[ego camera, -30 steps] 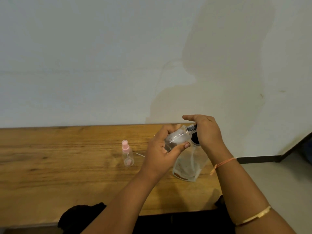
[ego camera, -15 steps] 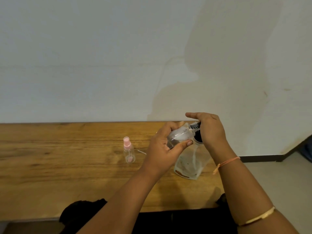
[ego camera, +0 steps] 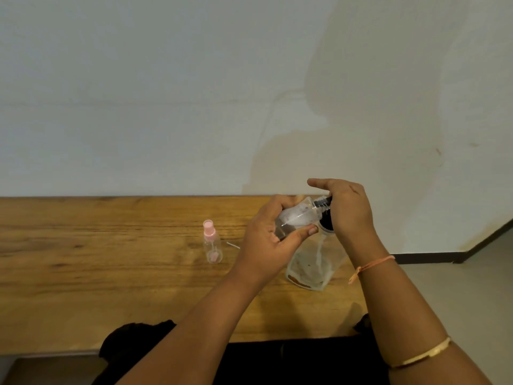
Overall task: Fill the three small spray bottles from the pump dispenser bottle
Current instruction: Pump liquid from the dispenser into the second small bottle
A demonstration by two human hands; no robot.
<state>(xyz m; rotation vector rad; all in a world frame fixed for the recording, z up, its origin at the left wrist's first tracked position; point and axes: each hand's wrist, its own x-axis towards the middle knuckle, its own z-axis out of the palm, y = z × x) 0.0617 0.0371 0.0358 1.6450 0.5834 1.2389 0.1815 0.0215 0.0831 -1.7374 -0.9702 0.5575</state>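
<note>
Clear bottle (ego camera: 298, 218): transparent, lying tilted in the air above the table (ego camera: 111, 273), its black-threaded neck pointing right and slightly up. Contents cannot be made out.

Left hand (ego camera: 270, 240) wraps the bottle body, thumb across its near side. Right hand (ego camera: 347, 209) curls round the neck end, index finger out straight.

Directly below stands a clear pouch (ego camera: 311, 268) with a black top. Left of the hands, a pink-capped spray bottle (ego camera: 212, 243) stands upright.

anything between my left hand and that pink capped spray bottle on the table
Nothing upright. Only a thin white stick lies flat on the table between the left hand, which holds the clear bottle, and the small spray bottle. Its pink cap is on, closing the opening.
</note>
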